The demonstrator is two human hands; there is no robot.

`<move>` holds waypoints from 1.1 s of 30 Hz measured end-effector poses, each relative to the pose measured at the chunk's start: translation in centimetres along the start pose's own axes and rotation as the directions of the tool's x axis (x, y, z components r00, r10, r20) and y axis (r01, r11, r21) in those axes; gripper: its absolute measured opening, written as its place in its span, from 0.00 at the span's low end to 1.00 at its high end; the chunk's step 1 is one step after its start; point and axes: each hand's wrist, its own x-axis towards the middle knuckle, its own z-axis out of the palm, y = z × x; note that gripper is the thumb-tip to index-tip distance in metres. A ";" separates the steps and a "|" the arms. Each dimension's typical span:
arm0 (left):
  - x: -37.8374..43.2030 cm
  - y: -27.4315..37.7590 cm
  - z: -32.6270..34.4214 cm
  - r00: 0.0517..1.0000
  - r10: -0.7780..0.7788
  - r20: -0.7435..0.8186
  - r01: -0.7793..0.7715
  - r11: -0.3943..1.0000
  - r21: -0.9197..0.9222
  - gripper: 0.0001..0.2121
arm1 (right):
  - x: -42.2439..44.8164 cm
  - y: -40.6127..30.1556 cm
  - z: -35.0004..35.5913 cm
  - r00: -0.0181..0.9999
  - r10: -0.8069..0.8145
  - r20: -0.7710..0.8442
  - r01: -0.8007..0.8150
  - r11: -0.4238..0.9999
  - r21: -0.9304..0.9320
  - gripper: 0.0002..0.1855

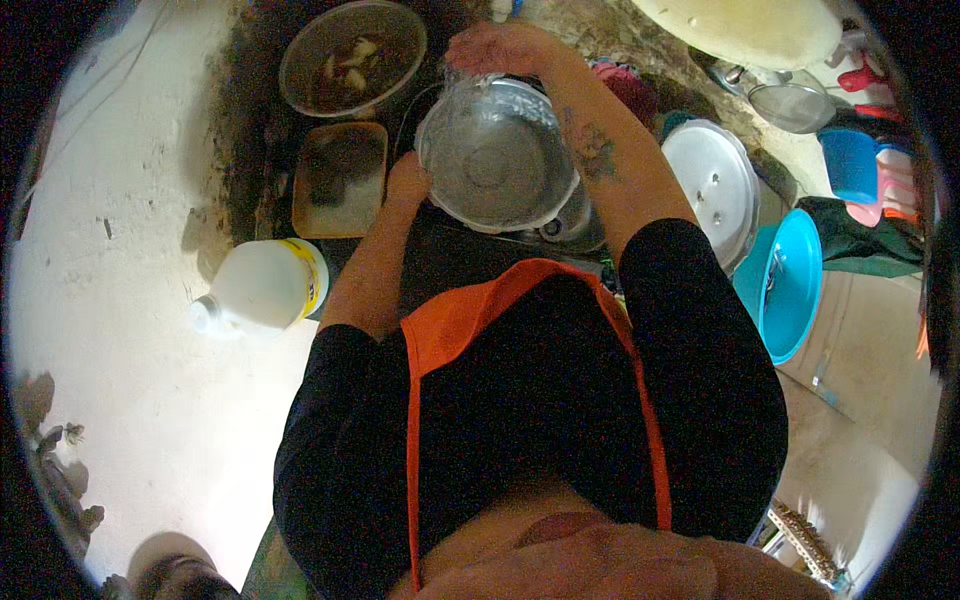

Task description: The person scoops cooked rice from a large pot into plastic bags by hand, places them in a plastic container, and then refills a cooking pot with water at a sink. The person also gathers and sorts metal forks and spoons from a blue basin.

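Observation:
A wide round metal pot point(491, 172) lies tilted before me, its grey inside facing up. My left hand point(409, 180) is closed around its left rim. My right hand point(495, 51) is over the pot's far edge, blurred, with the fingers bent. Clear water point(469, 84) runs and splashes just below that hand onto the rim. Whether anything is in the right hand cannot be seen. Under the pot's lower right side, a transparent container point(574, 221) shows in part.
At left stand a rectangular tub point(340, 184), a round basin point(352, 60) with pale pieces and a plastic jug point(262, 286). To the right are a perforated metal disc point(712, 191), a turquoise bucket point(799, 289) with utensils, a blue cup point(849, 166), a strainer point(791, 103) and a yellowish basin point(750, 30).

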 end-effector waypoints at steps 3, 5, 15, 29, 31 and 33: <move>2.1 0.8 -0.2 0.976 0.205 0.075 -0.213 0.968 0.131 0.11 | -0.6 0.3 -0.9 0.994 -0.087 -0.065 0.085 0.996 -0.037 0.20; 3.1 1.5 -0.3 0.993 0.088 0.080 -0.093 0.993 0.067 0.12 | -0.2 0.5 -0.8 0.996 -0.083 -0.025 0.083 0.996 -0.019 0.20; 16.4 4.2 -8.2 0.936 0.347 0.065 -0.345 0.859 0.379 0.16 | 0.5 -2.7 1.2 0.909 -0.310 -0.278 -0.108 0.469 -0.877 0.17; 19.0 15.0 -9.9 0.937 0.080 0.340 0.267 0.463 -0.845 0.16 | -10.2 -9.1 7.8 0.292 -0.919 -0.265 -0.116 0.241 -0.964 0.20; 17.6 17.6 -11.3 0.848 -0.032 0.529 0.483 0.457 -0.747 0.14 | -11.4 -8.6 6.9 0.369 -0.838 -0.403 -0.147 0.376 -0.915 0.23; 17.3 17.3 -11.8 0.878 -0.060 0.474 0.445 0.467 -0.765 0.11 | -11.6 -7.7 9.5 0.339 -0.846 -0.411 -0.141 0.386 -0.911 0.24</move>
